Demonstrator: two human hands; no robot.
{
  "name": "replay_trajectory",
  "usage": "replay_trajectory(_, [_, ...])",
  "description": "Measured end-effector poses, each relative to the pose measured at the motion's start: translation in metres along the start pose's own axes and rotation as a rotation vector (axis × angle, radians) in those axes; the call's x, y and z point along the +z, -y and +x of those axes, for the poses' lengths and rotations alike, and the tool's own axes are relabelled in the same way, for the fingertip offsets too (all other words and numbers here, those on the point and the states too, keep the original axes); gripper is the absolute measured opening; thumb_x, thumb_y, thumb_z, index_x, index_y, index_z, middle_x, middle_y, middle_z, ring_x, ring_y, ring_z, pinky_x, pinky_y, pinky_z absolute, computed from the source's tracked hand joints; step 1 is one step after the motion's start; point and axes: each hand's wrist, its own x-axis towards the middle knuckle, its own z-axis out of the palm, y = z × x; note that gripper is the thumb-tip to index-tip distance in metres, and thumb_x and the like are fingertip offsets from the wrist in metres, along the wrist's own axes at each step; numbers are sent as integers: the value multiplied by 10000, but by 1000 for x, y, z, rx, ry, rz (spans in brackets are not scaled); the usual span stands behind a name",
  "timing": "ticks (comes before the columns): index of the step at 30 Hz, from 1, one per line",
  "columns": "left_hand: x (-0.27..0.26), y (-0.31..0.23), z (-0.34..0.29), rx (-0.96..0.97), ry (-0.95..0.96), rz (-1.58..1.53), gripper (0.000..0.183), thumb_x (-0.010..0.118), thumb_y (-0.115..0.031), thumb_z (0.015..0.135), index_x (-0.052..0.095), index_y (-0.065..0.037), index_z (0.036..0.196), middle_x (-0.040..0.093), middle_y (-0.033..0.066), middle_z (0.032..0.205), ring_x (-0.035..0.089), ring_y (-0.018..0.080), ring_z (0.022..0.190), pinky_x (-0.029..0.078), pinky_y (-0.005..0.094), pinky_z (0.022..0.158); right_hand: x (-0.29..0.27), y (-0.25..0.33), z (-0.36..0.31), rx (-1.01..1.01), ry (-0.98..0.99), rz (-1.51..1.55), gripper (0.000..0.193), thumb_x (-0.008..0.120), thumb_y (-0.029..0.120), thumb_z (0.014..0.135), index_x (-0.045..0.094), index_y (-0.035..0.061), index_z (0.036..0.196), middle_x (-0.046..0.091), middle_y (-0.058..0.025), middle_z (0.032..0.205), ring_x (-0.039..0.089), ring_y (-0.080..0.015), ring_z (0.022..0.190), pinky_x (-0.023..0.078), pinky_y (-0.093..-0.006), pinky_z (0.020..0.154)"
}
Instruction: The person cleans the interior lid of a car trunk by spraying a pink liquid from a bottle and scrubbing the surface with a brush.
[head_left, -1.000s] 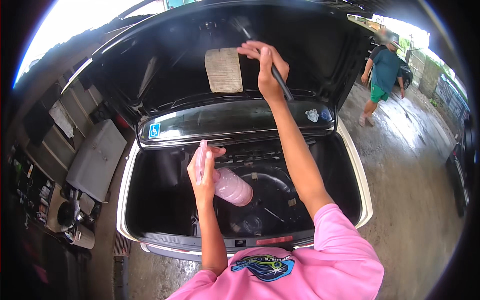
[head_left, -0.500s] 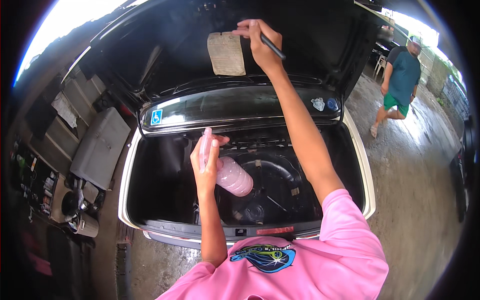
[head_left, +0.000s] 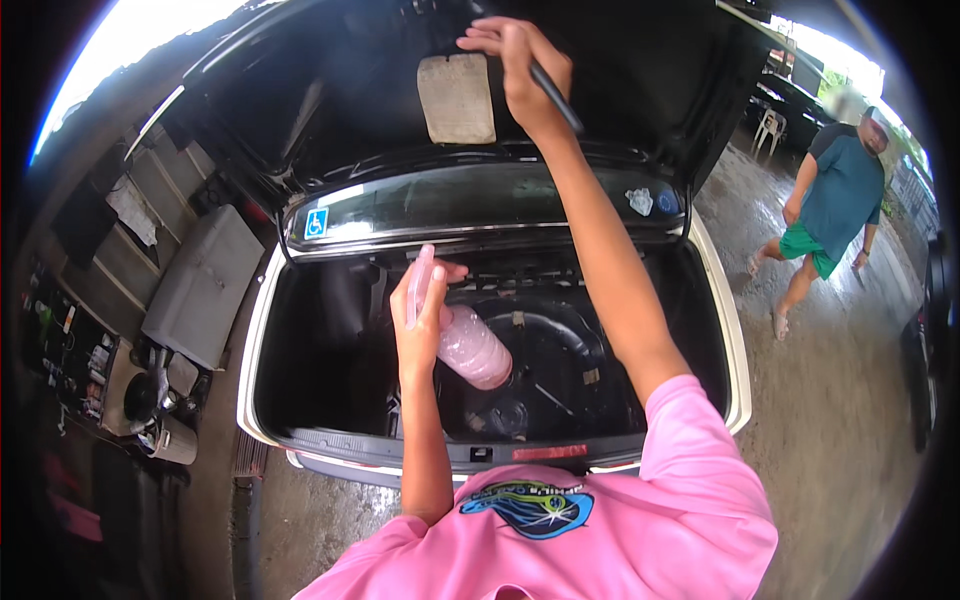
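Observation:
My left hand (head_left: 422, 305) is wrapped round the neck and trigger of a translucent pink spray bottle (head_left: 476, 350), which tilts over the open car trunk. Higher up, my right hand (head_left: 532, 75) grips a slim black-handled tool (head_left: 557, 98); its working end cannot be made out against the dark lid. That hand is raised close to the underside of the trunk lid (head_left: 350, 110). Just left of it, a worn, pale paper label (head_left: 457, 100) is stuck to the lid.
The black trunk well (head_left: 550, 345) has a round spare-wheel recess. A grey chest (head_left: 205, 285) and a bucket (head_left: 176, 441) stand along the left. On the wet floor at right, a person (head_left: 838, 190) in a teal shirt walks; a white plastic chair (head_left: 768, 130) is behind.
My right hand has shifted slightly up along the lid with the tool. The spray bottle has moved a little up and right in view. The person at right has come nearer.

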Motion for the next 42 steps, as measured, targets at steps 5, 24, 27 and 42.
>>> replay_trajectory(5, [2, -1, -1, 37, -62, -31, 330, 594, -312, 984, 674, 5, 1029, 729, 83, 923, 551, 66, 650, 386, 221, 517, -2, -5, 15, 128, 90, -117, 375, 425, 209, 1066, 631, -97, 995, 708, -180, 917, 742, -290, 896, 582, -316, 783])
replay_trajectory(24, [1, 13, -2, 47, 5, -55, 367, 596, -279, 987, 648, 26, 1185, 726, 89, 928, 538, 69, 618, 387, 223, 506, -22, 8, 11, -21, 103, -153, 352, 440, 201, 1059, 648, -77, 1000, 721, -159, 974, 742, -274, 913, 567, -293, 780])
replay_trajectory(27, [10, 3, 5, -20, 14, -36, 435, 588, -345, 976, 640, 49, 1153, 713, 138, 970, 669, 207, 947, 453, 334, 911, -18, -7, 32, 24, 132, -183, 363, 429, 209, 1063, 647, -67, 973, 724, -152, 946, 745, -260, 897, 576, -290, 781])
replay_trajectory(42, [4, 6, -5, 13, -1, -75, 320, 599, -273, 982, 663, 30, 1064, 716, 128, 968, 666, 205, 952, 461, 324, 882, 3, 38, 49, -27, 58, -93, 295, 461, 155, 1038, 649, -45, 932, 724, -139, 842, 752, -244, 776, 593, -286, 683])
